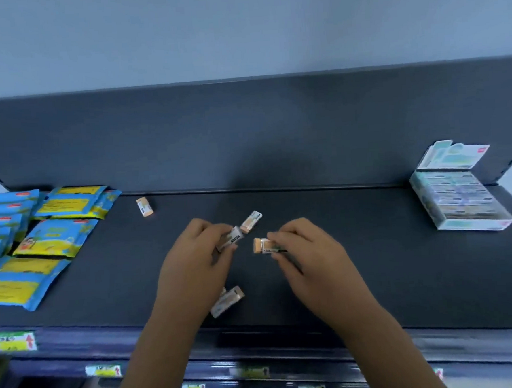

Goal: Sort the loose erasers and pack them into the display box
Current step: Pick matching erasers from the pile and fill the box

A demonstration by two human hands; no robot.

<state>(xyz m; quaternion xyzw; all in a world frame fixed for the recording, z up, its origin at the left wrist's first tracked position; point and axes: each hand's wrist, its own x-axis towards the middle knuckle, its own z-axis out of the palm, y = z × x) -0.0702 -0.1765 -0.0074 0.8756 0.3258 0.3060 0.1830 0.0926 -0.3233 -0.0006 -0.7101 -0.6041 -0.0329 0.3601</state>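
Left hand (198,257), grip pinched on an eraser (233,238); right hand (306,259) pinches a second eraser (264,245), both mid-shelf (372,261). A third eraser (251,221) lies just beyond, a far eraser (144,206) near the packets (56,236), a near eraser (227,300) by the left wrist. The box (459,202) sits far right, flap up, well apart.
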